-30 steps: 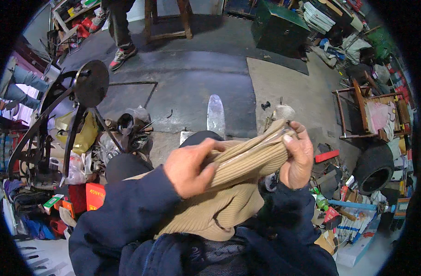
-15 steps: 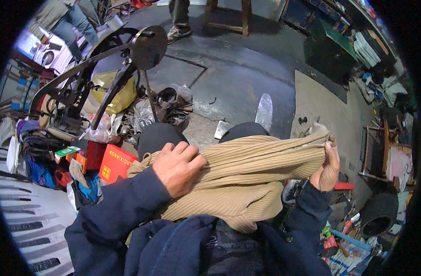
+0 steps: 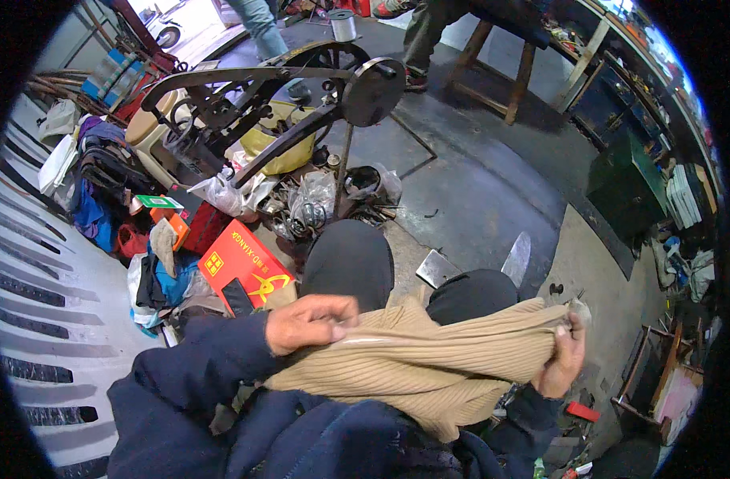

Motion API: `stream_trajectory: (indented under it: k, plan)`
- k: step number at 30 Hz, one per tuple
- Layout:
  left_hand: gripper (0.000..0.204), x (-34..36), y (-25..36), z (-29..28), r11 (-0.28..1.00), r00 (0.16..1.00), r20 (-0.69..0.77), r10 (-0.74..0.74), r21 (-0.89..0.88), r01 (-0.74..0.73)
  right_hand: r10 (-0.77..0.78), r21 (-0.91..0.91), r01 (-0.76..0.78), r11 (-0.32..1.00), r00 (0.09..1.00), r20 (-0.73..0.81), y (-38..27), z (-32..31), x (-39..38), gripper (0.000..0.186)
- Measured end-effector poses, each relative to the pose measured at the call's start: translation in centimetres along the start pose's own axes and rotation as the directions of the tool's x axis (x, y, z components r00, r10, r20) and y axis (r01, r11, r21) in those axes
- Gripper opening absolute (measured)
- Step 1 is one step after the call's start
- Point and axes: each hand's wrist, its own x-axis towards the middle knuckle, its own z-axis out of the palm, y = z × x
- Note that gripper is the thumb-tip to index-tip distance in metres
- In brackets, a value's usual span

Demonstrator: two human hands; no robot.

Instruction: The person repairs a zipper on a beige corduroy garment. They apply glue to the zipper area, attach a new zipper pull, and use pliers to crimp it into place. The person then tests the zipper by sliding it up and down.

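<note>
A tan ribbed knit garment (image 3: 453, 351) lies across my lap, stretched between my two hands. My left hand (image 3: 311, 324) pinches its upper edge with thumb and fingers, beside a thin pale strip along that edge. At the garment's far right end my right hand (image 3: 563, 357) is closed on the bunched cloth, with the thumb on top. A greyish frayed bit (image 3: 576, 310) sticks out above that hand. Folds of the knit hang down between my forearms, and part of the cloth is hidden against my dark jacket.
A black metal machine (image 3: 261, 88) with a round disc and a thread spool (image 3: 343, 27) stands ahead to the left. A red box (image 3: 241, 259), bags and loose parts crowd its foot. Farther off are a wooden stool (image 3: 493, 72), a green box (image 3: 632, 180) and other people's legs.
The view has swung, so the surroundings sit farther right. My left hand has gone from resting bent over the knit to pinching its upper edge. My right hand keeps its hold.
</note>
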Motion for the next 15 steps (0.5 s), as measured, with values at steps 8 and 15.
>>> stream_trajectory:
  k: [8,15]
  plan:
    - [0.010,-0.1,-5.8,-9.3,0.980,0.789,-0.610,0.067,0.191,0.064,-0.100,-0.414,0.122,0.902,0.992,0.076,4.2,5.4,0.4,0.026]
    - [0.027,15.6,-9.7,-19.5,0.865,0.847,-0.516,0.125,0.475,0.161,-0.113,-0.495,0.113,0.862,0.993,0.030,3.5,6.9,0.0,0.028]
